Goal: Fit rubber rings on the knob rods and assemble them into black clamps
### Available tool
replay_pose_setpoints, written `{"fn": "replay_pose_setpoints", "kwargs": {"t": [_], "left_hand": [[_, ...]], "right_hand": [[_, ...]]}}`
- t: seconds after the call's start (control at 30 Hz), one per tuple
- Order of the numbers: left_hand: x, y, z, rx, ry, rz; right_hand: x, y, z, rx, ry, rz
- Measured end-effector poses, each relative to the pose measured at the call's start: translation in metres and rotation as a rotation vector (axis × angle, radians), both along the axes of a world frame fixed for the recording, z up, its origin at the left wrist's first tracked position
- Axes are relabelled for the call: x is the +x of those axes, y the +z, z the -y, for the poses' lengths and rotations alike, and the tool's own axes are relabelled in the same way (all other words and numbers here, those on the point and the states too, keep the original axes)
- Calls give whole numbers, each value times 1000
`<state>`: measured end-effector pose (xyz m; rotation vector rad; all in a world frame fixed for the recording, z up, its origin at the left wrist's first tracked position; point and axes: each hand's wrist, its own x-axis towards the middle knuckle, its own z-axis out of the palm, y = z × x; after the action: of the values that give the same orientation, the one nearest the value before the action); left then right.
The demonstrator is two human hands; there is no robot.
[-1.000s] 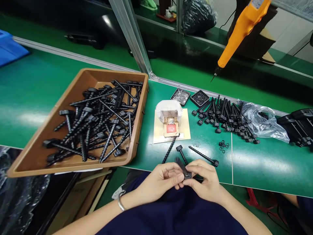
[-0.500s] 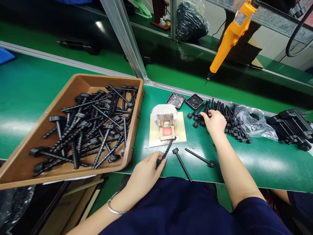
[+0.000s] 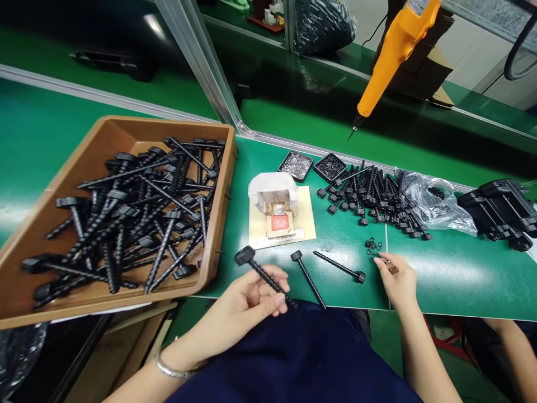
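A black ribbed rod with a wide head (image 3: 263,273) is held by my left hand (image 3: 255,296), its head pointing up and left above the table edge. My right hand (image 3: 397,280) has its thumb and fingertips pressed together at a small group of black rings (image 3: 371,245) on the table; what the fingertips hold is too small to name. Two similar rods, one (image 3: 308,279) near my left hand and another (image 3: 340,266) to its right, lie on the green table. Behind them a white fixture with a red pad (image 3: 279,223) sits on a cream board (image 3: 308,215).
A brown tray (image 3: 226,207) of black rods stands at left. Two small black trays, one (image 3: 296,165) with silver parts and one (image 3: 330,167) with black parts, lie behind the fixture. Rods (image 3: 373,196) are piled at right. An orange screwdriver (image 3: 390,61) hangs above. Another person's arm (image 3: 518,352) shows.
My right hand has left the rod pile and come down to the black rings. My left hand has turned its rod head-up, away from the fixture.
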<state>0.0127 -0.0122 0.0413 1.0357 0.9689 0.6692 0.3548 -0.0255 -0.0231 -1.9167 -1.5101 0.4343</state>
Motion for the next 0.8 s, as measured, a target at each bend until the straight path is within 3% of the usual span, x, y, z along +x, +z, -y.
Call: {"fn": "replay_pose_setpoints", "kwargs": {"t": [0.23,0.53,0.8], "left_hand": [[12,2,6,303,76,-108],[10,-1,16,182,227,-216],[13,4,19,130,214,-239]], "right_hand": [[-9,-13,5,-8,-44,-12],[-10,-13,0,-38,-37,-25],[-13,-15,0,-41,-77,-85]]}}
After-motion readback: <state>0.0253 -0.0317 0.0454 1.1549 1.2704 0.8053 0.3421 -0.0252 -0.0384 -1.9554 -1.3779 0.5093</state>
